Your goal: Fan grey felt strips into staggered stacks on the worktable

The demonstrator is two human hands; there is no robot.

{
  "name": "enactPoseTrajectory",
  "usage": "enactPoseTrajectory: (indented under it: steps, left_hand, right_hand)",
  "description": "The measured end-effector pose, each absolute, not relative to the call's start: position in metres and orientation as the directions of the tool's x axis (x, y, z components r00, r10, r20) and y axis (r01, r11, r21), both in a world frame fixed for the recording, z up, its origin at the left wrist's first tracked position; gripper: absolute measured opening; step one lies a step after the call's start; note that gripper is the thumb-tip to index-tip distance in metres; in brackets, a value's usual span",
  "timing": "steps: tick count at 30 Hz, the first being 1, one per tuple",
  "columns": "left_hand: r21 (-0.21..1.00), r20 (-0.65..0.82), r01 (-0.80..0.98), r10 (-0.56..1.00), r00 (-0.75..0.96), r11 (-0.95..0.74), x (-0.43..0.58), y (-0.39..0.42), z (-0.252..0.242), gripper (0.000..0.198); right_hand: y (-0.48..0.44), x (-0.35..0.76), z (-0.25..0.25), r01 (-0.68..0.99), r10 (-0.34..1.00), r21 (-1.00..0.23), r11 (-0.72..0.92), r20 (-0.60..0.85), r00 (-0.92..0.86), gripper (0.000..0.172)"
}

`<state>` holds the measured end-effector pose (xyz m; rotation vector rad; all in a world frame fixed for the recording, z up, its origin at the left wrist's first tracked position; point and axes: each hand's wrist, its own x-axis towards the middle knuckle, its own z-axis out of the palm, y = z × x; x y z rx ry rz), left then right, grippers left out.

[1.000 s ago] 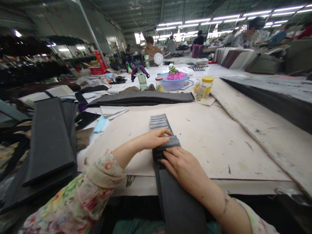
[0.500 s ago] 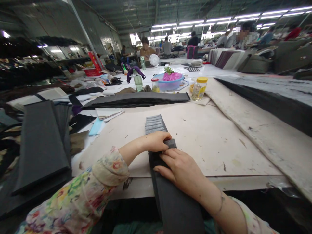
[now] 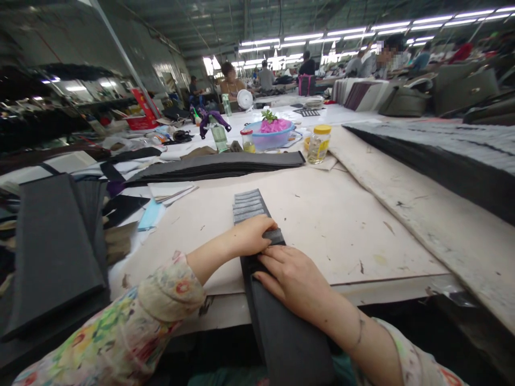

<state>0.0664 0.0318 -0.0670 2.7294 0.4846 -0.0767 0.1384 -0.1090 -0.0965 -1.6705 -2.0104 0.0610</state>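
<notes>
A row of overlapping grey felt strips (image 3: 248, 205) runs away from me on the pale work board (image 3: 322, 225). My left hand (image 3: 251, 235) is closed on the nearest strip (image 3: 275, 236), pinching its edge. My right hand (image 3: 295, 279) lies on the dark felt stack (image 3: 281, 332) that hangs over the table's front edge, fingers bent and pressing at the top piece just below the left hand. Both hands touch at the near end of the row.
A long pile of dark felt sheets (image 3: 217, 163) lies across the table behind the row. Dark boards (image 3: 48, 252) are stacked at left. A yellow-lidded jar (image 3: 317, 143), a blue bowl (image 3: 269, 136) and bottles stand farther back. Grey panels (image 3: 442, 155) lie right. Other people work in the distance.
My left hand has gone from lying flat on the strips to pinching the nearest one. Both hands have drawn slightly toward me and the view has shifted a little.
</notes>
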Motion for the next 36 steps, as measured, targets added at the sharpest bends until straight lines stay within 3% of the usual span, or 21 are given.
enactPoseTrajectory:
  steps: [11, 17, 22, 28, 32, 36]
  left_hand:
    - [0.115, -0.040, 0.236, 0.232, 0.972, -0.965, 0.065, 0.019, -0.074, 0.026]
    - [0.052, -0.033, 0.155, 0.153, 0.988, -0.987, 0.064, 0.013, -0.077, 0.019]
    - [0.186, -0.012, 0.152, 0.152, 0.988, -0.971, 0.059, 0.017, -0.079, 0.020]
    - [0.425, 0.040, 0.274, 0.320, 0.946, -0.863, 0.035, 0.027, -0.079, 0.023]
    - [0.477, 0.053, 0.338, 0.410, 0.910, -0.812, 0.021, 0.028, -0.078, 0.025]
    - [0.506, 0.056, 0.389, 0.479, 0.876, -0.770, 0.016, 0.028, -0.081, 0.027]
  right_hand:
    - [-0.111, 0.137, -0.101, 0.939, 0.863, -0.243, 0.244, 0.497, -0.095, 0.020]
    - [-0.113, 0.137, -0.102, 0.945, 0.864, -0.224, 0.236, 0.494, -0.098, 0.021]
    - [-0.113, 0.139, -0.101, 0.938, 0.879, -0.257, 0.231, 0.468, -0.089, 0.018]
    - [-0.106, 0.145, -0.096, 0.933, 0.933, -0.322, 0.160, 0.357, -0.037, 0.014]
    - [-0.096, 0.151, -0.093, 0.938, 0.946, -0.325, 0.122, 0.325, -0.010, 0.013]
    - [-0.085, 0.156, -0.092, 0.955, 0.957, -0.283, 0.085, 0.289, 0.000, 0.026]
